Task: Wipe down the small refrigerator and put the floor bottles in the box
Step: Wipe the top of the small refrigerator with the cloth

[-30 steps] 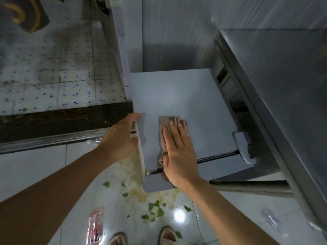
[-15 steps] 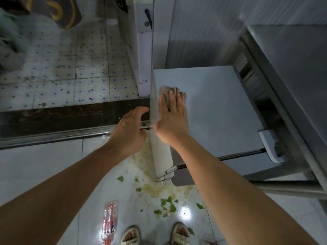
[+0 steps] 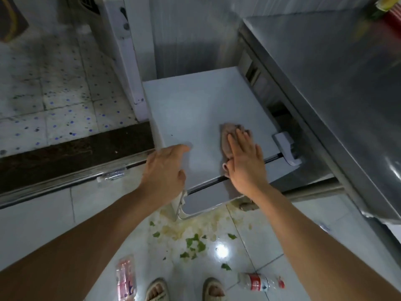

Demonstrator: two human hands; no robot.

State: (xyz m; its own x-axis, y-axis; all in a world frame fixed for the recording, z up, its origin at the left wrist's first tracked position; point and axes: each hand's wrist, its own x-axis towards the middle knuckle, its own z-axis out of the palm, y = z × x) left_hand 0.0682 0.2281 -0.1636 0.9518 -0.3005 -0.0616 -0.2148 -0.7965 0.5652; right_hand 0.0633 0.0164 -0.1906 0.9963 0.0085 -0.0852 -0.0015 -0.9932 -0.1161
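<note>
A cloth [image 3: 230,139] is pressed flat onto the top of the small refrigerator [image 3: 195,105] under the straight fingers of the right hand [image 3: 246,161], with part of it left showing beyond the fingertips and to their left. The left hand [image 3: 163,170] is laid over the refrigerator's front left corner, its fingers stretched onto the top, well apart from the cloth. A hinge cover [image 3: 286,148] is found just to the right of the right hand's fingers. A steel counter [image 3: 325,83] is set beyond that, further right. On the floor [image 3: 217,257] nearer than both wrists, one bottle [image 3: 125,276] is lying below the left forearm and another bottle [image 3: 260,282] beside the right forearm, with leaf scraps [image 3: 195,244] scattered between them.
</note>
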